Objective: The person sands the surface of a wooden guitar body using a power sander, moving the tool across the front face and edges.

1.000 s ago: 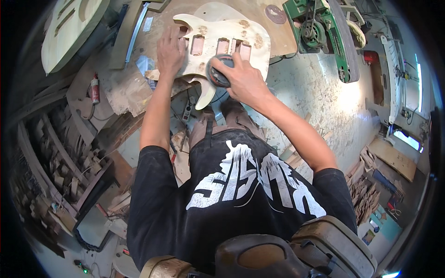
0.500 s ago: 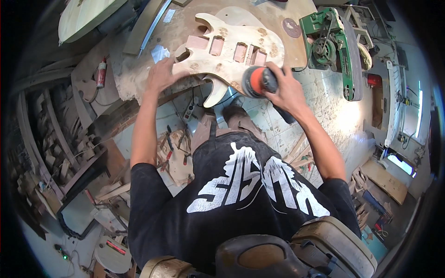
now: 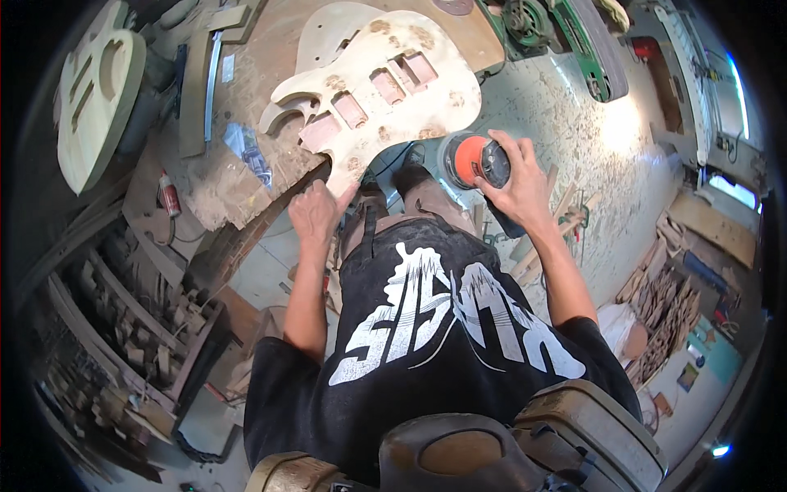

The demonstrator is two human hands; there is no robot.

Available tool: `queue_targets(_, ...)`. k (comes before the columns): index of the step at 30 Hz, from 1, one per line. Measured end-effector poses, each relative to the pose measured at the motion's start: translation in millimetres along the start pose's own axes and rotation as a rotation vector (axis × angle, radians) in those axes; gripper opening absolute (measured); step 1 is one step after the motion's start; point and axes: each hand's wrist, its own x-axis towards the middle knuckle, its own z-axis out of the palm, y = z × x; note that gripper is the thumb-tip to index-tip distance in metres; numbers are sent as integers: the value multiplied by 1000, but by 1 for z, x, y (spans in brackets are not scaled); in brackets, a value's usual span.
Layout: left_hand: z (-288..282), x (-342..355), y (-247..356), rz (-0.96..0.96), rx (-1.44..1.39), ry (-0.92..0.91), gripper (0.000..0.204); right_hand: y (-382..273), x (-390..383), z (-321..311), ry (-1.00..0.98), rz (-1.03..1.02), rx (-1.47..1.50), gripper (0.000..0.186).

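Note:
A pale wooden electric guitar body (image 3: 406, 116) with several routed pockets and brown burl patches lies at the near edge of the workbench (image 3: 270, 61). My left hand (image 3: 316, 211) is closed at the tip of its near horn, fingers curled and thumb against the wood. My right hand (image 3: 520, 182) grips an orange and black random orbital sander (image 3: 471, 161) by its dark housing. The sander hangs just off the body's near right edge, its round pad turned toward the wood and apart from it.
Another pale body (image 3: 328, 29) lies partly under this one. A carved guitar body (image 3: 102, 98) stands at far left. A green belt sander (image 3: 566, 41) is at back right. A red tube (image 3: 169, 195) lies left of the bench, above wood offcuts.
The guitar body has turned, its near horn swinging toward me. My left hand has shifted from the far-left horn to the near one. The sander has come off the body's edge.

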Motion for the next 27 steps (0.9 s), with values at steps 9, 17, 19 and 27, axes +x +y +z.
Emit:
queue_targets(9, -6, 27, 36, -175, -102, -193, 81, -13, -1, 25, -38, 48, 58, 78)
queue_targets(17, -20, 41, 50, -238, -105, -291, 84, -22, 22, 42, -4, -39, 21, 77)
queue_targets(19, -34, 54, 50, -234, -44, -327, 83, -20, 27, 44, 28, -53, 18, 77)
queue_targets(27, 15, 173, -22, -57, -245, 170, 83, -35, 48, 45, -18, -100, -18, 77)
